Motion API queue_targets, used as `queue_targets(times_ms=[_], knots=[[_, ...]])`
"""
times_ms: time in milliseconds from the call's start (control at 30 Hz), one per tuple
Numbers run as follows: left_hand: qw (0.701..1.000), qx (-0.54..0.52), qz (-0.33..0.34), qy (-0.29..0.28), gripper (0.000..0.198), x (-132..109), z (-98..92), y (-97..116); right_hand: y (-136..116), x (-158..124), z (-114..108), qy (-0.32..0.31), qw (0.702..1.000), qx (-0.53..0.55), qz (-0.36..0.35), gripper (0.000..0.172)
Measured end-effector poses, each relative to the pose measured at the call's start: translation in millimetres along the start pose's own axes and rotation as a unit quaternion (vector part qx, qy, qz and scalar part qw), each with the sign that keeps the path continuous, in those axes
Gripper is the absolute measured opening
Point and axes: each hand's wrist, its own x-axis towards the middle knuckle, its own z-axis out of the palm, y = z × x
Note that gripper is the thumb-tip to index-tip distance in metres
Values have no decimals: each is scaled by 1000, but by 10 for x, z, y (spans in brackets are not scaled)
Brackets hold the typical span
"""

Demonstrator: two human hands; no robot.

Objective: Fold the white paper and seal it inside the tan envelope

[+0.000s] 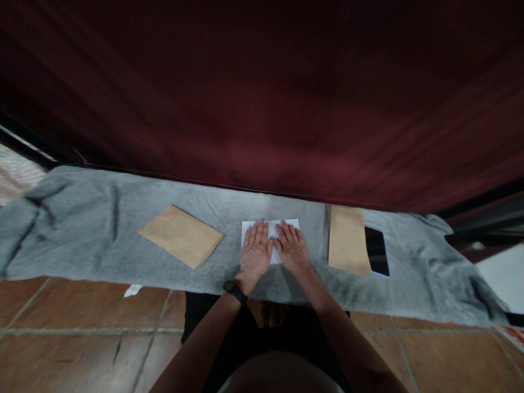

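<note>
A white sheet of paper (275,255) lies on the grey cloth in front of me, partly covered by both hands. My left hand (256,250) rests flat on its left half, fingers stretched forward, with a dark watch (234,289) on the wrist. On the right half my right hand (291,248) lies flat too, its fingers a little apart. The two thumbs almost meet near the middle of the sheet. Neither hand grips anything. Whether the sheet is folded beneath the palms is hidden.
Brown envelopes (182,236) lie slantwise to the left. More brown envelopes (347,240) sit to the right, beside a dark-screened phone (377,251). Grey cloth (123,251) covers the long narrow surface. A dark red curtain (262,109) hangs along its far edge; a white scrap (133,290) is on the tiled floor.
</note>
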Motion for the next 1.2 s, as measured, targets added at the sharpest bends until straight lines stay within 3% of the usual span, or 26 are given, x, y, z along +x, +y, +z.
queue_targets(times_ms=[67, 167, 500, 700, 833, 1000, 1200], knots=[[999, -26, 41, -21, 56, 6, 37, 142, 0, -15, -12, -11, 1000, -11, -11, 55], [998, -35, 49, -31, 58, 24, 83, 230, 0, -20, -20, -23, 999, -17, -18, 56], [999, -7, 25, -29, 57, 241, 119, 3, -5, 5, 91, 51, 998, 41, 1, 50], [999, 10, 0, -31, 56, 339, 120, -61, -7, 17, 102, 54, 997, 50, 13, 49], [999, 25, -18, -22, 58, 177, 83, -31, -8, 14, 102, 43, 998, 50, 17, 49], [998, 17, 52, -32, 52, -155, 31, 55, -20, 25, 103, 42, 998, 55, 15, 50], [998, 33, 41, -32, 53, -240, -69, -62, 55, -26, 91, 52, 997, 40, 36, 53]])
